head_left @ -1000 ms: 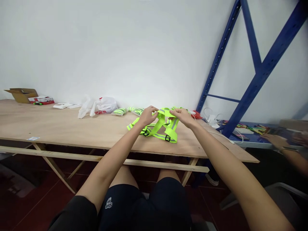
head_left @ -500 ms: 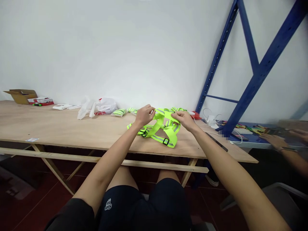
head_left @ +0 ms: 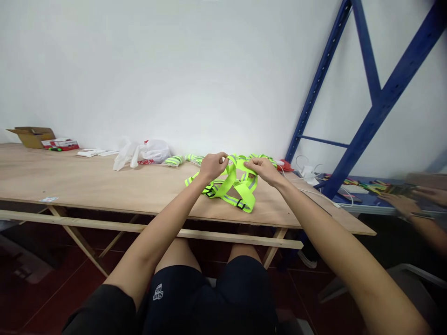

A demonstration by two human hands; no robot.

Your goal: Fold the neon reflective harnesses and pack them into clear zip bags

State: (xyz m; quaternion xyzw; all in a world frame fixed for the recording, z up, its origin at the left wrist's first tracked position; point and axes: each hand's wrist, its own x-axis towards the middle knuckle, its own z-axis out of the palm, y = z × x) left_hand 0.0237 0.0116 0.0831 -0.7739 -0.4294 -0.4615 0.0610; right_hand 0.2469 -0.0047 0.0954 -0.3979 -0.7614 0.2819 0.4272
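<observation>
Head camera, and from where I stand I can see two bare hands busy with a yellow-green reflective strap harness at the near side of the desk. The left hand pinches the upper webbing between thumb and fingers; the right hand has its thumb pressed on another stretch of it, so both look clamped on the same piece, a short gap apart.

To handle this well, I'd say, each pinch ought to stay near the strap's edge, with the band spread flat so that any twist shows before the next length is taken up. The black buckle deserves care, since webbing could easily snag or fold around it. Light, even tension between the hands should do; a hard tug would probably drag the loose loops into a tangle.

The harness lies mostly below and between the hands: its top is lifted in their grip, while the lower loops slump on the desk, nearer the front edge, some reaching left beneath the left wrist. More green webbing bunches behind the right hand; whether it belongs to the same harness, I can't tell.
</observation>
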